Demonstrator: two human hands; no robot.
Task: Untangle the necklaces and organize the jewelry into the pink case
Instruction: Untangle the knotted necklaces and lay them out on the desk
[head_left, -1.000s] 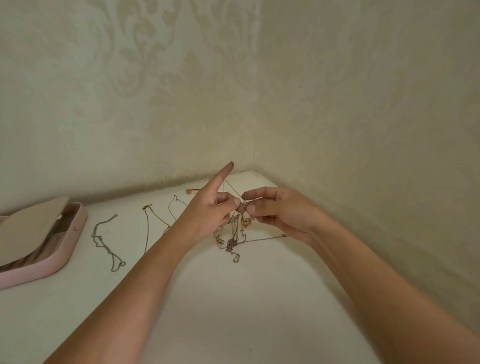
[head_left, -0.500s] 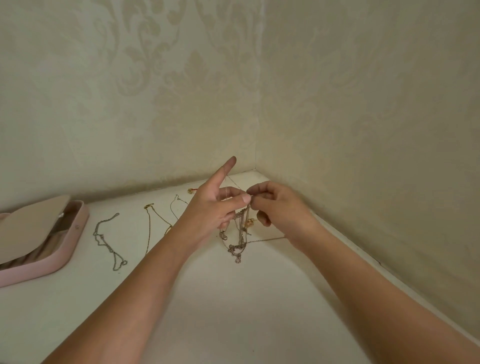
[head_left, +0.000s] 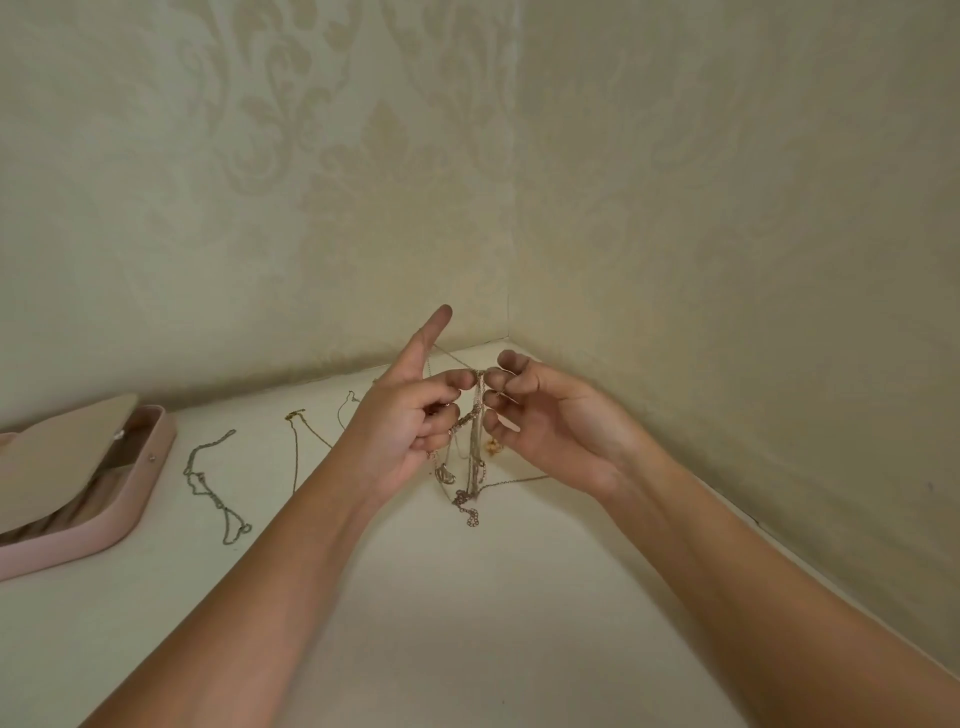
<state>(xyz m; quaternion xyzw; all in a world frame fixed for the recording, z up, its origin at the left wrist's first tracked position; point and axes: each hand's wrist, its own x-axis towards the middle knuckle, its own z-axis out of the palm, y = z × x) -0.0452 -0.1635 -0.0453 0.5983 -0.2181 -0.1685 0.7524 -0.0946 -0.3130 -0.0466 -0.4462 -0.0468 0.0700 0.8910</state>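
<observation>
Case far left on table; loose chains between it and tangle

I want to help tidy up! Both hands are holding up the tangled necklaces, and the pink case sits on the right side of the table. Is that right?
Not quite. The head view shows the pink case on the left side of the table, not the right. The rest is true: the left hand and right hand are holding up the tangled necklaces.

Tangled necklaces dangle mid-frame — a silver chain and gold chain lie leftward, beside the open pink case.
</observation>
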